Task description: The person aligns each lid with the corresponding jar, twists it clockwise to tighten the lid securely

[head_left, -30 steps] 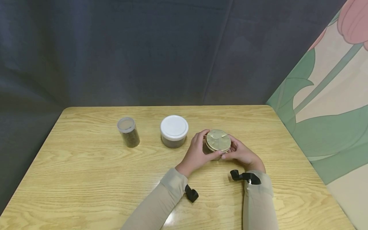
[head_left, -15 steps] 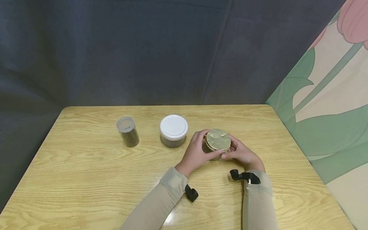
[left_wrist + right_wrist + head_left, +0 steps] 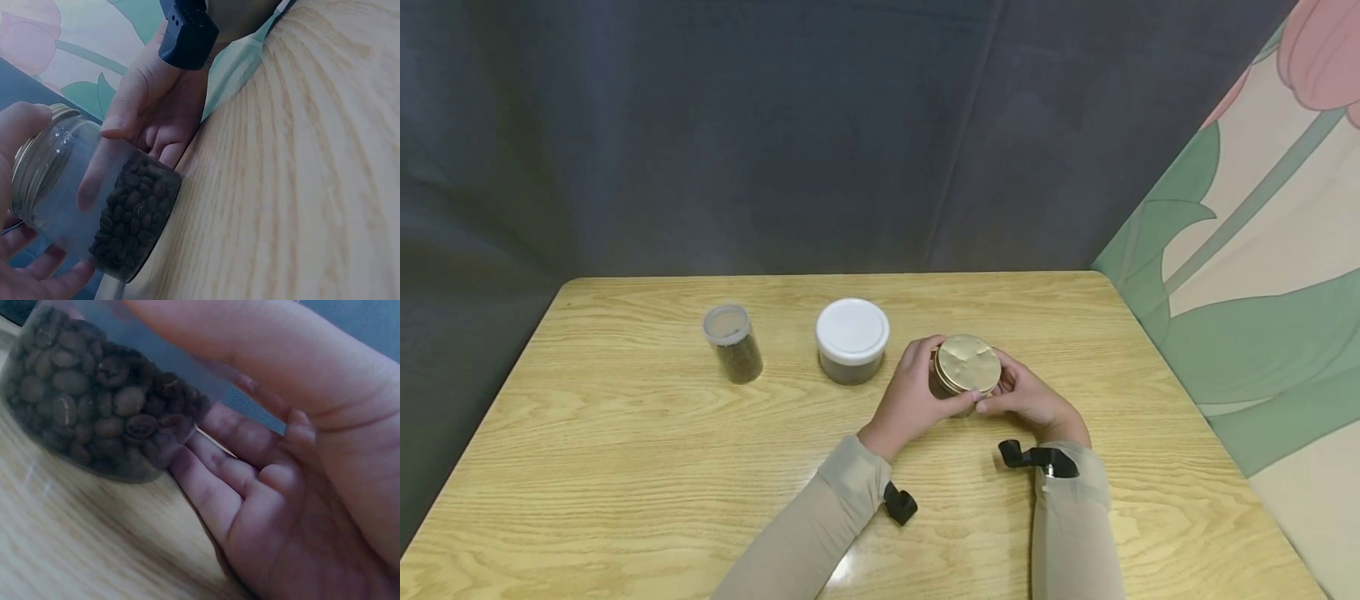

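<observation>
A clear jar of coffee beans (image 3: 134, 219) stands on the table with a gold lid (image 3: 968, 364), dented across its top. My left hand (image 3: 916, 400) grips the jar high up, thumb at the near side of the lid and fingers round the far left. Lower down, my right hand (image 3: 1036, 407) holds the jar's body from the right, its thumb along the clear wall. In the right wrist view, the right fingers (image 3: 212, 487) curve behind the base. Dark beans fill about the lower half of the jar.
Left of the jar stands a white-lidded tub (image 3: 853, 333) with dark contents. Farther left is a slim clear-capped jar (image 3: 739, 354) of dark grains. The wooden table (image 3: 662, 467) ends at a dark curtain (image 3: 775, 150) behind and a flower-patterned cloth (image 3: 1262, 350) at right.
</observation>
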{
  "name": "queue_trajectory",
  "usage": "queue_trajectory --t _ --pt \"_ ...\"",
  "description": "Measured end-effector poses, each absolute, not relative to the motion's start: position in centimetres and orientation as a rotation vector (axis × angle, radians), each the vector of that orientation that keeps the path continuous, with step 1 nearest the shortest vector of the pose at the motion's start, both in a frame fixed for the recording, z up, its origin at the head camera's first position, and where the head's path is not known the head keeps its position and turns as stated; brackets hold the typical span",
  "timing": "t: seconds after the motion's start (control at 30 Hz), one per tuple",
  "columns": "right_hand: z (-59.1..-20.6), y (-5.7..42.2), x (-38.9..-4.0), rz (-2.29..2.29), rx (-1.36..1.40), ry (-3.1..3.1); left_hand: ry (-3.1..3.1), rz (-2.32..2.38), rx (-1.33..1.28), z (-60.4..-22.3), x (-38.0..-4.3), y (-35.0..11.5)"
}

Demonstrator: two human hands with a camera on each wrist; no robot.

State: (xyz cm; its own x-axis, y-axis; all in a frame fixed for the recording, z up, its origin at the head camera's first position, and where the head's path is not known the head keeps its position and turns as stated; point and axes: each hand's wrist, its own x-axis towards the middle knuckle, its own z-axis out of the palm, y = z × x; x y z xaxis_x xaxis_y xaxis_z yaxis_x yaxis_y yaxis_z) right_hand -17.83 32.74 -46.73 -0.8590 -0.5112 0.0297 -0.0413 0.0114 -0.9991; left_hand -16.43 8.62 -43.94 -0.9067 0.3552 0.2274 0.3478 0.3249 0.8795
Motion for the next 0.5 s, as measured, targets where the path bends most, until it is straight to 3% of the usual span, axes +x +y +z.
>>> queue_trajectory --t 0.5 --pt "-47.02 32.81 -18.08 -1.904 -0.606 1.952 2.553 1.685 0.69 -44.42 -16.57 8.51"
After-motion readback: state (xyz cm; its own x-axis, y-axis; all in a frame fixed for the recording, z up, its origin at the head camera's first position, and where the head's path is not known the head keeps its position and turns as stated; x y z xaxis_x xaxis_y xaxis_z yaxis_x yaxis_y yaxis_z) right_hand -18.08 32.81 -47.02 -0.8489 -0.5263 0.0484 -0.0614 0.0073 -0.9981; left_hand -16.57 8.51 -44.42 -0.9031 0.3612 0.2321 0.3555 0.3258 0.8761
